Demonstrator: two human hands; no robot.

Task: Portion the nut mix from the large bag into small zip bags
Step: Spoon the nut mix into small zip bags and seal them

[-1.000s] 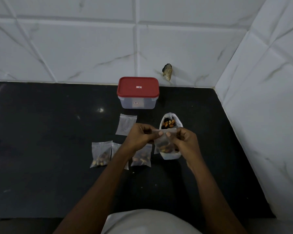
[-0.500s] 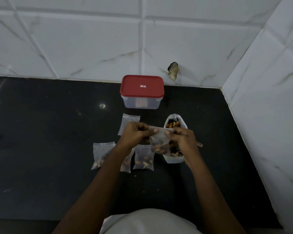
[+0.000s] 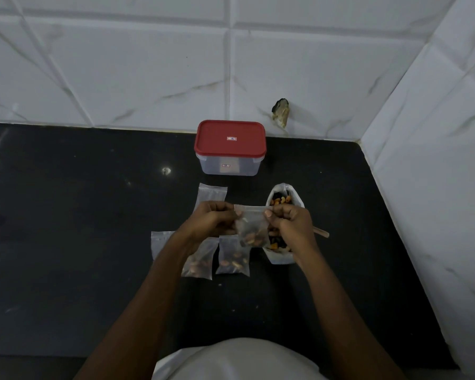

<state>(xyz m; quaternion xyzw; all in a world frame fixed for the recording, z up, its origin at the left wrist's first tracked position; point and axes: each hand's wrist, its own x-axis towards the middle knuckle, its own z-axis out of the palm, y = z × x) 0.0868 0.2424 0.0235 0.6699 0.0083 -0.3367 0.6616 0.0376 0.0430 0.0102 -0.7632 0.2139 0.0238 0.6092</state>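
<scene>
Grips (image 3: 209, 222) (image 3: 292, 222) on zip bag (image 3: 251, 229) (container (image 3: 230, 144) beyond)

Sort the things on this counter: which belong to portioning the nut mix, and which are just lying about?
In the job: large bag; held zip bag, pinched by left hand and right hand; filled zip bags; empty zip bag.
Lying about: red-lidded container; lump on wall.

Counter (image 3: 80, 242); tub (image 3: 230, 152); zip bags (image 3: 232, 256); large bag (image 3: 281, 257)
</scene>
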